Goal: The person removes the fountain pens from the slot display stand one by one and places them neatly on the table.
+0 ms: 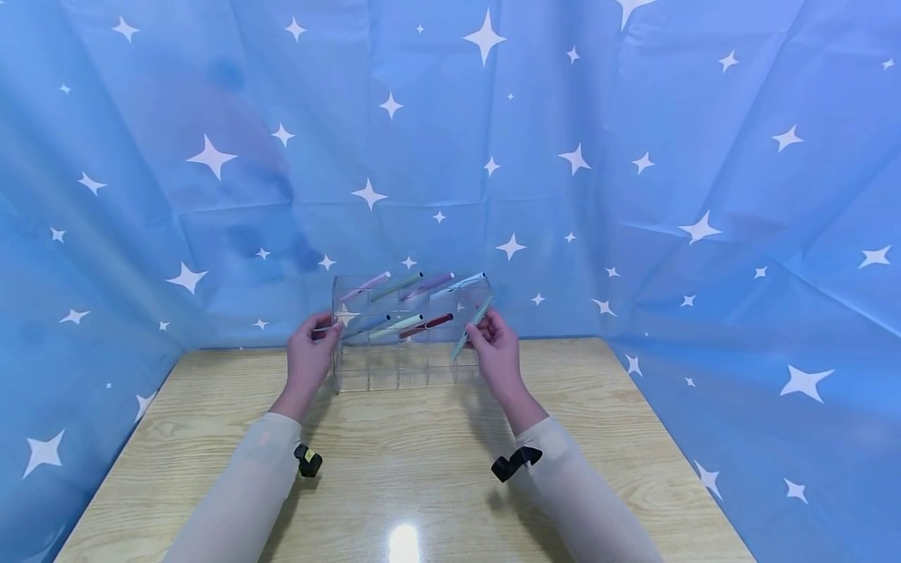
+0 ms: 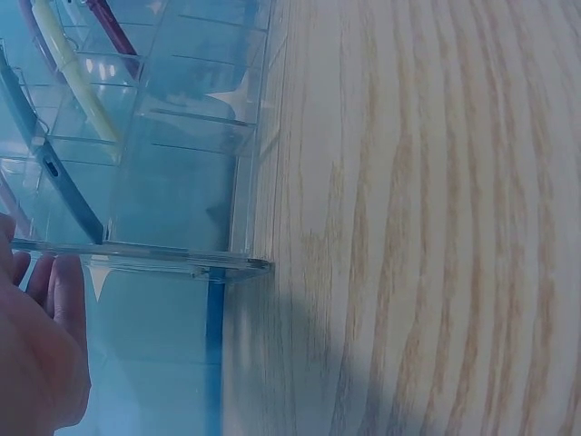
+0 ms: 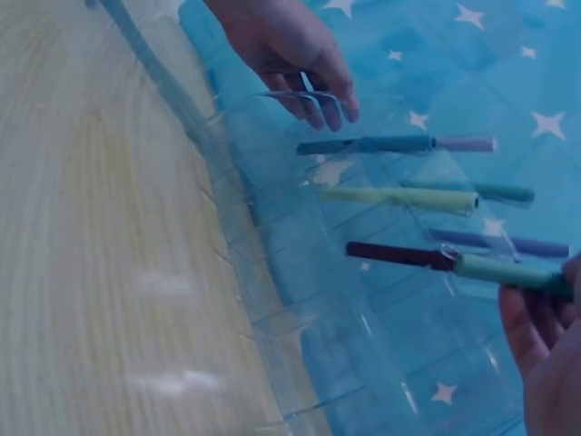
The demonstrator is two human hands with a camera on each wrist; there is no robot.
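Observation:
A clear compartmented pen rack point(image 1: 383, 380) stands on the table, tilted pens in its two upper rows. My left hand point(image 1: 313, 356) holds the rack's left side; in the left wrist view its fingers point(image 2: 68, 295) meet the side panel. At the rack's right end, my right hand point(image 1: 501, 360) pinches a mint-green pen point(image 1: 472, 328) between thumb and fingers. The upper row carries pink point(image 1: 366, 287), green point(image 1: 397, 287), purple point(image 1: 428, 287) and light blue pens point(image 1: 459, 285). Below them lie a blue pen point(image 1: 368, 324), a pale yellow-green pen point(image 1: 397, 325) and a dark red pen point(image 1: 426, 325).
The rack sits near the back edge of a wood-grain table point(image 1: 394, 461). Right behind it hangs a blue curtain point(image 1: 436, 141) with white stars, which also runs along both sides. Black wrist cameras point(image 1: 307, 460) are strapped over the pale sleeves.

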